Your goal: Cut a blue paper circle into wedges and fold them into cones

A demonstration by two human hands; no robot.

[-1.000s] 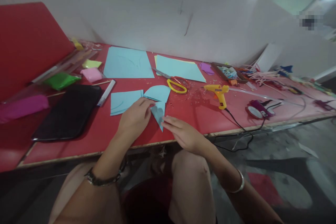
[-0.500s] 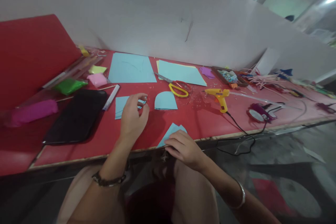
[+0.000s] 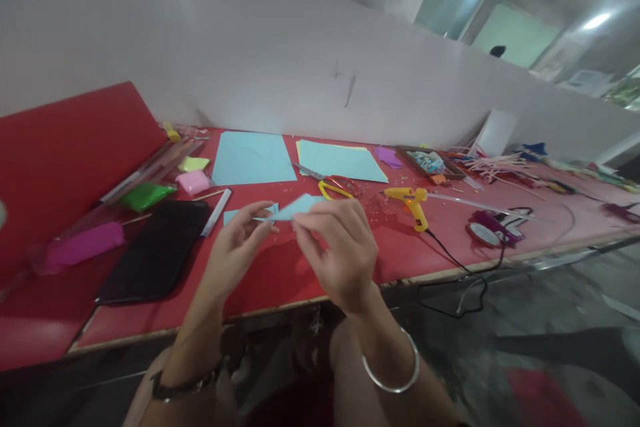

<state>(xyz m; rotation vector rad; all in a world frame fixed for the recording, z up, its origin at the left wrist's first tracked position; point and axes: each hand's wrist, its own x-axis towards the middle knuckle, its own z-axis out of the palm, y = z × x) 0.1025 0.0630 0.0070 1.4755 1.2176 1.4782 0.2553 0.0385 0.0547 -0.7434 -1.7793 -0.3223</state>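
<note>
My left hand and my right hand are raised above the red table, and both pinch a small folded piece of light blue paper held nearly flat between them. The right fingers grip its right end, the left fingertips its left end. Under the hands a light blue paper scrap lies on the table, partly hidden.
Two large light blue sheets lie at the back, with yellow-handled scissors beside them. A yellow glue gun with a black cord lies to the right. A black tray, a white stick and coloured paper bundles sit to the left.
My right hand lifted the folded blue piece from the table's front edge up into the air. My left hand rose and took hold of its other end. The camera tilted up.
</note>
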